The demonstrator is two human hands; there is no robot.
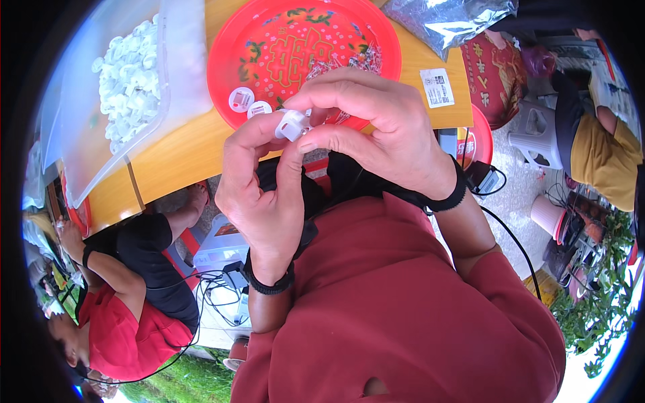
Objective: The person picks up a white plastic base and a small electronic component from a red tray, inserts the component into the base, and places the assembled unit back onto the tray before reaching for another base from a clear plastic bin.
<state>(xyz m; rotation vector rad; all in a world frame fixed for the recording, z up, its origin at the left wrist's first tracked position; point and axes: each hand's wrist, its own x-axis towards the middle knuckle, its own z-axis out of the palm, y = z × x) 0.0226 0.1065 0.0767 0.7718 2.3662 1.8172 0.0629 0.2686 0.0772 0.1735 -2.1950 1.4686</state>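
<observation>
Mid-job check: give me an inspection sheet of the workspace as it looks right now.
Surface: wooden table, partly covered.
Job's things: small white plastic part pinched between both hands; two round white parts on the red plate.
Clutter: clear bag of white parts; silver foil bag; white label.
Grippers: left hand and right hand both closed on the part.
Cables: black cables under the table.
Surroundings: person in red top at left; seated person in yellow; plastic stool; plants.
</observation>
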